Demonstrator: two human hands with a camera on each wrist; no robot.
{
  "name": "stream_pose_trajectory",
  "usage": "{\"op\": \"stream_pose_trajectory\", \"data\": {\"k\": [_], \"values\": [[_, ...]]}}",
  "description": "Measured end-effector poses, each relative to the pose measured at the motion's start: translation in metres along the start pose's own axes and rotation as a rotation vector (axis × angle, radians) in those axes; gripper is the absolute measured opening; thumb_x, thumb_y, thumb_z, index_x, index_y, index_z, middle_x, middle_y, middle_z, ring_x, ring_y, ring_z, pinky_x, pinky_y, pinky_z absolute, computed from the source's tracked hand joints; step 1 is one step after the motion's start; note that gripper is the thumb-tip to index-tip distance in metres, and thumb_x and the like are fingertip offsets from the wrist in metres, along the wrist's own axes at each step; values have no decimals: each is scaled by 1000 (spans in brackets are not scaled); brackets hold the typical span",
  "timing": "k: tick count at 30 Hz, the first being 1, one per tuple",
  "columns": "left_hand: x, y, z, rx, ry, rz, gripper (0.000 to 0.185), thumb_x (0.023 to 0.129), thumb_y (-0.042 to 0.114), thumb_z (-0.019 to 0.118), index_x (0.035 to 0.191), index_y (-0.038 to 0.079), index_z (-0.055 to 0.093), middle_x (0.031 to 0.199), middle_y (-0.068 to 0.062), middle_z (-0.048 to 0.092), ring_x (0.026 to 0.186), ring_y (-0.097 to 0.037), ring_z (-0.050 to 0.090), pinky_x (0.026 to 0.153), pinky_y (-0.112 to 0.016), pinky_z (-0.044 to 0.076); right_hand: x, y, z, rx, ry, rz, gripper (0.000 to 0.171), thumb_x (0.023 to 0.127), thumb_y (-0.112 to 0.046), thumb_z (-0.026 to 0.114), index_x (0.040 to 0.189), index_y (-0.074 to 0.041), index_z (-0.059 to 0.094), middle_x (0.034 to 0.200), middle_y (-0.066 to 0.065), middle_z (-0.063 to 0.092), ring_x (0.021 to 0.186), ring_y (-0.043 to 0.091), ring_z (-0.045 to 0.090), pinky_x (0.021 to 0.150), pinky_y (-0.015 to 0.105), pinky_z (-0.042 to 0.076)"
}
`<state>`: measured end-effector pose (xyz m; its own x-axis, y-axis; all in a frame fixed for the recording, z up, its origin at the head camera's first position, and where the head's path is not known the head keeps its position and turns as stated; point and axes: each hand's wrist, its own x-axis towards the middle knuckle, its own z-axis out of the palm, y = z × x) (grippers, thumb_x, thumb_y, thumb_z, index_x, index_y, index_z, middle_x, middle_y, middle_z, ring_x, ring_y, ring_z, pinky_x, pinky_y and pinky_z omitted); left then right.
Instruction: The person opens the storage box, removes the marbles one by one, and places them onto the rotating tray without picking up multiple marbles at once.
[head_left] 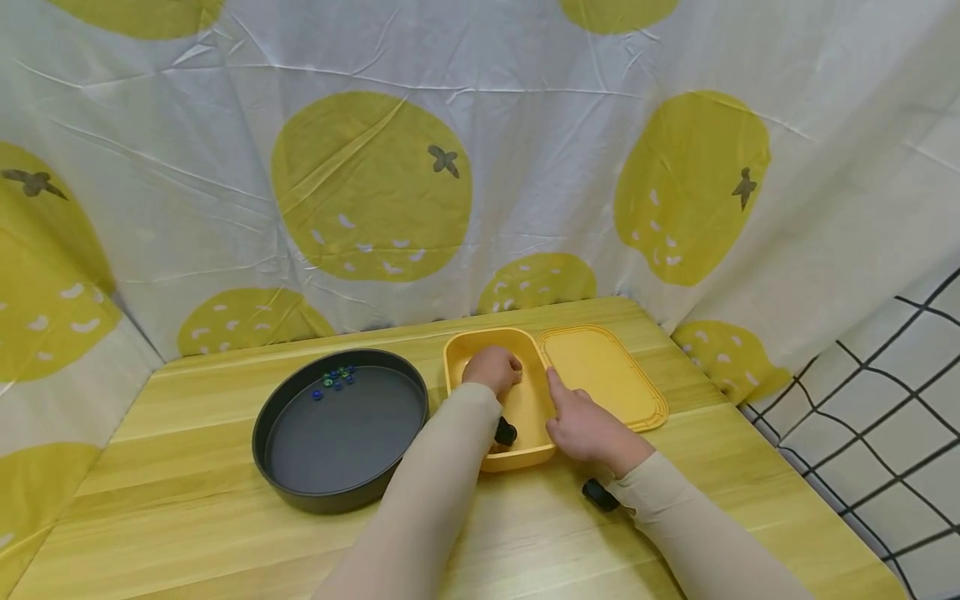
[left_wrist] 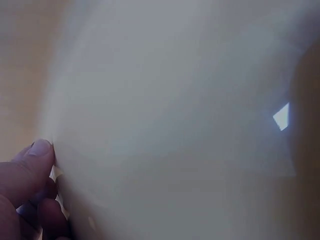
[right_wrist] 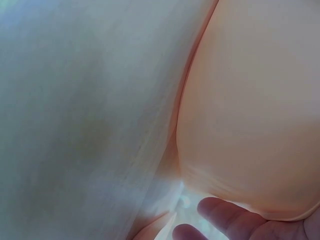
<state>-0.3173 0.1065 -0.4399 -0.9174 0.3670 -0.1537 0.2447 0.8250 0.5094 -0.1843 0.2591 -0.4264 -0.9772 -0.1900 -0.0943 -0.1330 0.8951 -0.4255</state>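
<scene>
Left hand (head_left: 492,369): fingers curled, reaching down inside the yellow rectangular plastic container (head_left: 525,408); whether it holds anything cannot be told. Right hand (head_left: 587,428): fingers extended, resting on the container's right rim. Flat yellow plastic lid (head_left: 603,377): lies touching the container's right side. Round dark metal pan (head_left: 341,429): left of the container, with small blue and green glass beads (head_left: 335,380) at its far edge. All on the pale wooden table (head_left: 187,500).
</scene>
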Motion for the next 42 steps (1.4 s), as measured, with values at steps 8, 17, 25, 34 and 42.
{"op": "stream_pose_trajectory", "data": {"k": [8, 17, 25, 34, 42], "values": [[0, -1, -1, -39, 4, -23, 24, 98, 23, 76, 121, 26, 81, 126, 9, 76, 119, -18, 69, 102, -37, 55, 1, -1, 0, -4, 9, -15, 79, 102, -13, 48, 165, 10, 6, 165, 31, 36, 143, 50, 44, 117, 59, 40], [-1, -4, 0, -57, 3, -24, 22, 98, 23, 77, 119, 25, 82, 123, 9, 77, 119, -18, 69, 103, -36, 55, 1, -1, 3, 4, 4, -7, 79, 102, -13, 49, 165, 9, 6, 165, 30, 35, 144, 50, 43, 117, 59, 40], [-4, -3, -2, -24, -4, -20, 24, 99, 25, 76, 122, 27, 81, 127, 10, 76, 121, -16, 69, 103, -35, 55, 2, -2, 2, 8, 4, 3, 80, 101, -14, 49, 165, 8, 6, 165, 30, 36, 145, 49, 43, 118, 59, 39], [-9, 1, -5, -4, -4, -14, 24, 100, 26, 73, 124, 28, 80, 129, 11, 75, 121, -15, 68, 103, -33, 55, 1, -2, 1, 10, 1, 4, 80, 101, -13, 49, 165, 9, 7, 165, 30, 37, 144, 49, 44, 118, 59, 39], [-8, 1, -4, -2, -2, -4, 25, 100, 26, 73, 124, 27, 80, 129, 10, 75, 122, -16, 68, 105, -35, 54, 1, -1, 1, 17, 2, 1, 80, 101, -12, 49, 165, 9, 6, 164, 31, 36, 144, 50, 43, 118, 60, 38]]}}
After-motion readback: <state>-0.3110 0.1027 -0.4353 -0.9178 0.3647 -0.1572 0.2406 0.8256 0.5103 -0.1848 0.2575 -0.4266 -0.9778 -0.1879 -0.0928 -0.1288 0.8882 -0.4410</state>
